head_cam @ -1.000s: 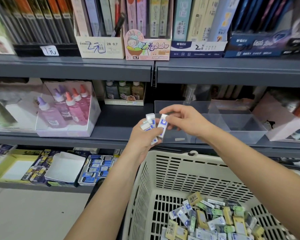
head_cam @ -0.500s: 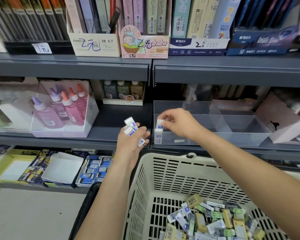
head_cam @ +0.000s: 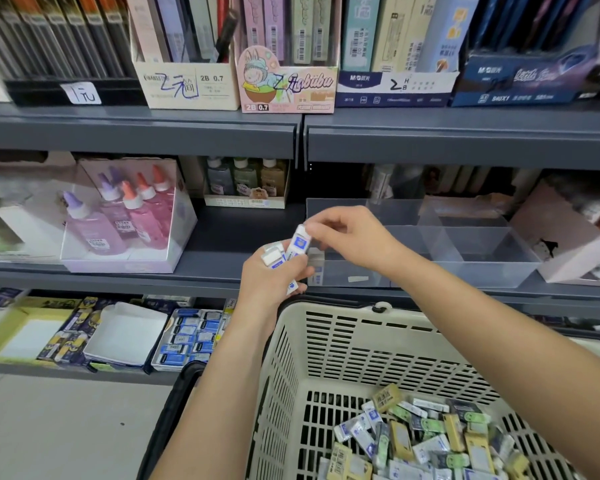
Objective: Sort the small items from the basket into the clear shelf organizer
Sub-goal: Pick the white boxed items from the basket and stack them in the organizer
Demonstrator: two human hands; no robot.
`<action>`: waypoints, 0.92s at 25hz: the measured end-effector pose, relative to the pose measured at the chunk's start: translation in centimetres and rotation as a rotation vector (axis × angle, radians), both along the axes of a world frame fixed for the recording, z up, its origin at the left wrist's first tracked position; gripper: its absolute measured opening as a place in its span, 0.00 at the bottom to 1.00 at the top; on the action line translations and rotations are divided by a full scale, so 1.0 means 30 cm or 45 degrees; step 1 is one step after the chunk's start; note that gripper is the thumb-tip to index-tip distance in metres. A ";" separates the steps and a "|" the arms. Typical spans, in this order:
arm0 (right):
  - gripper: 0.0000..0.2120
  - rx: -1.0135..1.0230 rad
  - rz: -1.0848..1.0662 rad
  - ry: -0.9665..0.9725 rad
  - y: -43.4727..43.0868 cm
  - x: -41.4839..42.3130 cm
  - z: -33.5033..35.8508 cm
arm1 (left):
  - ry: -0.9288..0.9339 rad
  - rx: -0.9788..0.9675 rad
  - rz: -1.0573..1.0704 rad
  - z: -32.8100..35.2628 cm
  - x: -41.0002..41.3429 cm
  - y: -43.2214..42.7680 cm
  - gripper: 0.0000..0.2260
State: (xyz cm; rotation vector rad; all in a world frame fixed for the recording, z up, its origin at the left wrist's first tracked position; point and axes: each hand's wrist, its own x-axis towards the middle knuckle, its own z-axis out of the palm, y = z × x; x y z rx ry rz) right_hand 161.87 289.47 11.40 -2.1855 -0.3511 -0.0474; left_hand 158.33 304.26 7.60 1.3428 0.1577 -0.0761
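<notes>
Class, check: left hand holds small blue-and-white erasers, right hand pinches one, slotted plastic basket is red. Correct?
No: the head view shows the slotted plastic basket is cream, not red. The left hand holds small blue-and-white erasers; the right hand pinches one.

1. The basket [head_cam: 361,355] is cream plastic with slotted walls. It stands upright below the shelf edge.
2. The loose erasers [head_cam: 413,441] are small wrapped blocks in white-blue, yellow and green, heaped in a jumble on the basket's bottom.
3. The held erasers [head_cam: 273,255], white and blue, sit bunched in the left hand [head_cam: 269,282] with their ends up.
4. The top eraser [head_cam: 299,242] is tilted, its upper end pinched by the right hand [head_cam: 354,237].
5. The clear organizer [head_cam: 482,268] is a transparent divided tray on the grey shelf, just behind both hands.
</notes>
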 end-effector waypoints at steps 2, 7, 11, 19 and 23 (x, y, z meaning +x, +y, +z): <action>0.06 0.021 0.016 0.003 0.005 -0.005 0.007 | -0.029 0.039 -0.030 0.000 -0.004 -0.005 0.09; 0.08 0.164 -0.047 0.066 -0.022 0.017 0.018 | 0.049 -0.111 0.090 0.000 0.007 -0.002 0.06; 0.10 0.187 -0.208 0.012 -0.059 0.058 0.026 | 0.055 -0.064 0.132 -0.004 0.017 0.006 0.04; 0.05 -0.212 -0.120 0.046 -0.035 0.076 -0.056 | 0.024 -0.292 0.050 0.001 0.014 0.001 0.06; 0.09 -0.393 -0.054 0.132 -0.025 0.081 -0.075 | -0.099 -0.206 0.036 -0.019 0.012 0.006 0.10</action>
